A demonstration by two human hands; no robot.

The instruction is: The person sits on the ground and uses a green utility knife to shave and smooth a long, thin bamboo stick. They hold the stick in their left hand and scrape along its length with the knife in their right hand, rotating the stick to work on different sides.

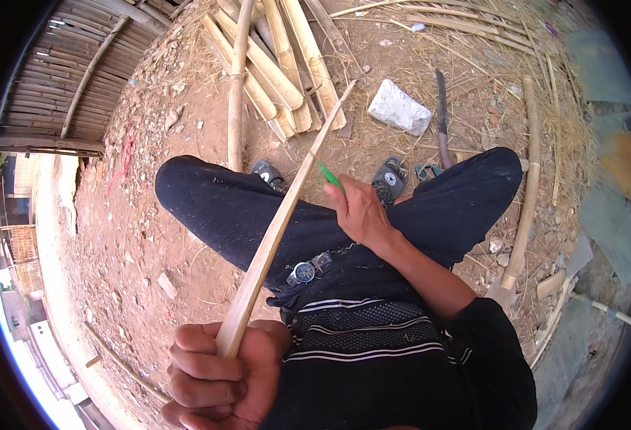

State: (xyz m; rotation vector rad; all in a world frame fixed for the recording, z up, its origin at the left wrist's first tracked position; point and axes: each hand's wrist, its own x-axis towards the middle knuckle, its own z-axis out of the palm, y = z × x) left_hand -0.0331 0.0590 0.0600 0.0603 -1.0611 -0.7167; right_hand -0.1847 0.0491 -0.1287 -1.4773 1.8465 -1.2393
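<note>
My left hand (pixel 219 376), low in the view, is closed round the thick end of a long split bamboo strip (pixel 269 247). The strip slants up and away, tapering toward its far tip. My right hand (pixel 364 213) is closed over my crossed legs, gripping a slim green object (pixel 330 176) whose end points toward the strip. Its kind is unclear, since the fingers cover the rest. A small gap shows between the green end and the strip. A wristwatch (pixel 304 271) shows at my lap, beside the strip.
Split bamboo pieces (pixel 269 75) lie piled ahead, beside a bamboo pole (pixel 237 86). A white stone block (pixel 399 107) and a dark long blade (pixel 442 100) rest on the dirt before my sandals (pixel 389 177). Another pole (pixel 527 201) lies right; a bamboo-slat wall (pixel 72 72) stands far left.
</note>
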